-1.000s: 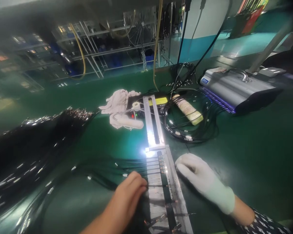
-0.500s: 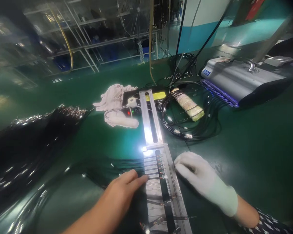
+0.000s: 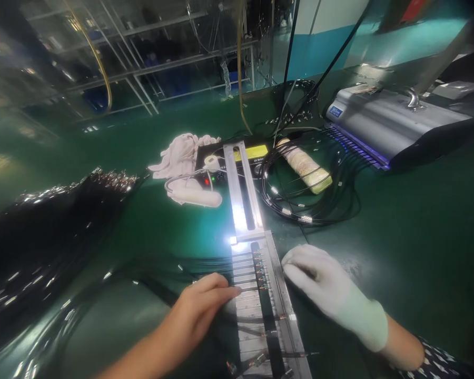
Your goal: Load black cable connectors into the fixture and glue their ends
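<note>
A slotted metal fixture (image 3: 248, 305) lies lengthwise before me, with thin black cables (image 3: 243, 271) set side by side across its upper slots. Their stripped ends show small coloured wires over the dark centre groove. My left hand (image 3: 201, 305) is bare and closed at the fixture's left edge; its forefinger and thumb side meet a black cable there. The thumb tip is hidden. On the other side my right hand (image 3: 324, 279), in a white glove, is pinched closed against the fixture's right rail. What lies between its fingertips cannot be made out.
A bright lamp (image 3: 233, 240) shines at the fixture's top. Behind stand a black box with a yellow label (image 3: 255, 152), white gloves (image 3: 181, 158), a cable coil (image 3: 272, 195) and a wrapped roll (image 3: 306, 168). A grey ultraviolet unit (image 3: 403, 121) sits right; a cable bundle (image 3: 63, 221) lies left.
My left hand has shifted very slightly, its forefinger staying at the same cable. The right hand keeps its place by the rail. The view has tilted a little.
</note>
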The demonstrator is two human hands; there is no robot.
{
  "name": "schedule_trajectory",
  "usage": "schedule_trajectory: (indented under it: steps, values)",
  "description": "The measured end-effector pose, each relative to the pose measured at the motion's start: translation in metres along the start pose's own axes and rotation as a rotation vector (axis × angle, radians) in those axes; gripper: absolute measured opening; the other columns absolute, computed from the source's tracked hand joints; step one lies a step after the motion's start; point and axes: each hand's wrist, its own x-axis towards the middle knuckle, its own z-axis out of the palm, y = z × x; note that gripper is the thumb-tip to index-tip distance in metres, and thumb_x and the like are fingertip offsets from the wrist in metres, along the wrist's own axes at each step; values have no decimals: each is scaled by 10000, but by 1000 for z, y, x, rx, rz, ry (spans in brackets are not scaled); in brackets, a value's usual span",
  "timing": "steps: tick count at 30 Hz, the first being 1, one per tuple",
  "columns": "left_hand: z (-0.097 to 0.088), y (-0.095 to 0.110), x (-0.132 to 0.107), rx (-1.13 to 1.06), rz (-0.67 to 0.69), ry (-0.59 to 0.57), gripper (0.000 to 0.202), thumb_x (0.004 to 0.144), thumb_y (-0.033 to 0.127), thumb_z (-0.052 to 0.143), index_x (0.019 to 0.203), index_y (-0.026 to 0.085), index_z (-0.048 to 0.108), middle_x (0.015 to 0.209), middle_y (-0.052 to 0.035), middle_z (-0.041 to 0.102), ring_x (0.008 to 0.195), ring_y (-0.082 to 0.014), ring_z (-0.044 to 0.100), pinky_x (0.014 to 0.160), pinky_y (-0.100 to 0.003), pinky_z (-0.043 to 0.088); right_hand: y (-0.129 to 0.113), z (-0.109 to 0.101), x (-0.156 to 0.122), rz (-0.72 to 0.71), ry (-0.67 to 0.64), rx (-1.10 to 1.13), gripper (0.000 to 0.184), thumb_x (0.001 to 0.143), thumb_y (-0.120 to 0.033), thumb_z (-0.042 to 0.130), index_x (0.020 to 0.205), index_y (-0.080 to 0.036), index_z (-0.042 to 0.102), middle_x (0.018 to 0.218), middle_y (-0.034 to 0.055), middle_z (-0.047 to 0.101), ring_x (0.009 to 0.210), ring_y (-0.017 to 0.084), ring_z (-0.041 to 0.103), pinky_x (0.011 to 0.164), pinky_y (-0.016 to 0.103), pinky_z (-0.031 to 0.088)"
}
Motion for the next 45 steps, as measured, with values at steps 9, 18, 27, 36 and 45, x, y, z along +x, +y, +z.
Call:
schedule_trajectory:
  steps: [9, 18, 27, 36, 45]
  values:
    - [18, 2, -25, 557, 63, 47, 508, 974, 32, 240, 1406, 198, 448, 790, -12, 546, 696, -180, 446, 656, -313, 316, 3, 1, -2, 21, -12, -28, 290, 979, -279, 464, 710, -225, 557, 756, 10, 622, 735, 206, 577, 687, 342, 475]
    - [-14, 27, -52, -95, -178, -132, 234, 1022, 237, 417, 837, 199, 556, 806, -8, 575, 785, -142, 562, 671, -209, 437, 9, 5, -3, -17, 20, -85, 290, 975, -305, 454, 720, -227, 566, 779, 22, 638, 758, 220, 591, 711, 358, 485]
    - [35, 28, -32, 493, 23, 240, 264, 1029, 181, 314, 1118, 164, 562, 943, -81, 666, 818, -196, 619, 742, -303, 535, 11, 7, -3, -31, 25, -106, 296, 986, -326, 442, 735, -228, 567, 781, 31, 637, 748, 222, 592, 706, 352, 487]
    - [29, 21, -13, 320, 91, 232, 331, 1050, 191, 250, 1185, 166, 552, 835, -56, 588, 710, -147, 579, 624, -232, 522, 3, 3, -2, 1, -1, -68, 313, 993, -303, 446, 698, -228, 517, 755, 14, 613, 734, 207, 572, 696, 331, 470]
    - [-2, 24, 1, 505, 212, 11, 391, 1015, 106, 216, 1230, 117, 542, 792, -55, 624, 646, -155, 614, 590, -272, 555, 1, 2, -2, 24, -22, -58, 285, 981, -277, 454, 719, -222, 551, 752, 17, 603, 732, 208, 550, 680, 332, 448]
